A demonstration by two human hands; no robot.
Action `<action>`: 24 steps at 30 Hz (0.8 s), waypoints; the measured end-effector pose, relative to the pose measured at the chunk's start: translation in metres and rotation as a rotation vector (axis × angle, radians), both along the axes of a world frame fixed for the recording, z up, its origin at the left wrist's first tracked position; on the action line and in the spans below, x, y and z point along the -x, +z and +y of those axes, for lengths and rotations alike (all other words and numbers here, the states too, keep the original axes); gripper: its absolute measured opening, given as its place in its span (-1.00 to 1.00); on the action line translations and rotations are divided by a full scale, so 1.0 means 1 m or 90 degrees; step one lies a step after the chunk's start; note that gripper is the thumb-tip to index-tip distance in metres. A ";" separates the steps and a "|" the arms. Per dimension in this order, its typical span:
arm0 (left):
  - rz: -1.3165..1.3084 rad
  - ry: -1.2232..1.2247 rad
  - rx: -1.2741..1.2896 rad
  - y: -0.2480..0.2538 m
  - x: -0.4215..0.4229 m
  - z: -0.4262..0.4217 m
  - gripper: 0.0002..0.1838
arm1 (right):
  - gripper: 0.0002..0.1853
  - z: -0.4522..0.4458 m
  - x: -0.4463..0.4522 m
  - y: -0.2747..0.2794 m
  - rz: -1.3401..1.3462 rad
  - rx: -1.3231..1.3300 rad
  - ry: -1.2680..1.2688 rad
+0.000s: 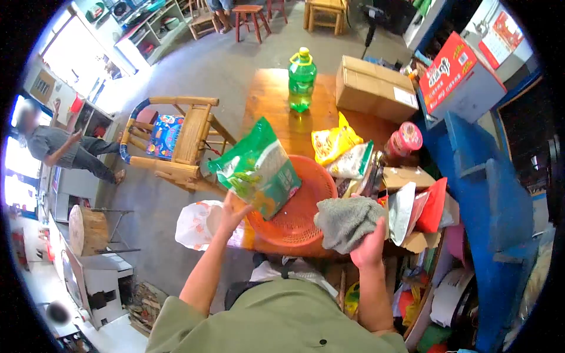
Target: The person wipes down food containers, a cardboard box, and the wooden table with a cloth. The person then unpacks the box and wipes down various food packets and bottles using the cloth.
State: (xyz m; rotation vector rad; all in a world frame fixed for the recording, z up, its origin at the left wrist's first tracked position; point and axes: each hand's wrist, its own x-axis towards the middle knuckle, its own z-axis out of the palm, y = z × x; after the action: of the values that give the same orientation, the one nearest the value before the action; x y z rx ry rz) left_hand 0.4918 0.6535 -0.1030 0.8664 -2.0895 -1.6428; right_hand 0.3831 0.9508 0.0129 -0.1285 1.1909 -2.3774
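My left hand [231, 215] grips the lower left edge of a large green-and-white plastic bag [262, 170], its thumb toward the bag's front. The bag is tilted over an orange plastic basket [318, 176], hiding part of its left side. In my right hand [371, 246] is a bunched grey-green cloth [347, 220], held up beside the basket's right rim. A white plastic bag [197, 225] lies left of my left hand, partly hidden by the forearm.
On the wooden table [265, 97] stand a green bottle [302, 82], a cardboard box [376, 88], a yellow packet [334, 141] and a pink-lidded tub [405, 139]. An open carton with packets [415, 217] is at right. A bamboo chair [191, 132] stands left; a person [59, 144] is beyond it.
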 end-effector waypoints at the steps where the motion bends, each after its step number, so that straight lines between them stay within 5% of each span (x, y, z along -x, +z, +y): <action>1: -0.022 -0.054 0.017 -0.005 0.010 -0.007 -0.46 | -0.08 -0.005 0.002 0.011 0.069 0.002 0.000; 4: -0.002 -0.174 -0.135 -0.078 0.031 -0.027 -0.54 | 0.03 -0.001 0.004 0.050 0.118 0.109 -0.032; 7: 0.017 -0.098 -0.179 -0.062 0.040 -0.013 -0.59 | -0.01 0.005 -0.006 0.091 0.205 0.300 -0.047; 11: 0.051 -0.083 -0.088 -0.093 0.042 -0.015 -0.58 | -0.33 0.032 -0.033 -0.018 -0.081 0.353 -0.241; 13: 0.047 -0.113 -0.060 -0.111 0.041 -0.022 -0.54 | -0.47 0.011 -0.044 -0.028 -0.145 0.314 -0.304; 17: 0.089 -0.113 0.056 -0.094 0.047 -0.018 -0.61 | -0.44 -0.040 -0.020 -0.005 -0.018 0.523 0.274; 19: 0.092 -0.117 -0.043 -0.082 0.052 -0.014 -0.64 | -0.46 -0.024 -0.054 -0.007 -0.101 0.390 0.151; 20: 0.121 -0.110 -0.043 -0.085 0.053 -0.013 -0.66 | -0.48 -0.010 -0.076 -0.009 -0.198 0.205 -0.099; 22: 0.153 -0.112 -0.044 -0.084 0.062 -0.007 -0.69 | -0.38 -0.003 -0.080 -0.042 -0.165 0.277 -0.093; 24: 0.159 -0.099 -0.039 -0.066 0.064 0.004 -0.75 | -0.40 -0.008 -0.078 -0.053 -0.241 0.134 -0.187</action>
State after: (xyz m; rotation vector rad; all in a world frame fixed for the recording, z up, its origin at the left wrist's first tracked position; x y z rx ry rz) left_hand 0.4281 0.6571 -0.1687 0.4949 -1.9828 -1.7996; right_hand 0.4615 0.9426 -0.0404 0.4393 0.8252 -2.6180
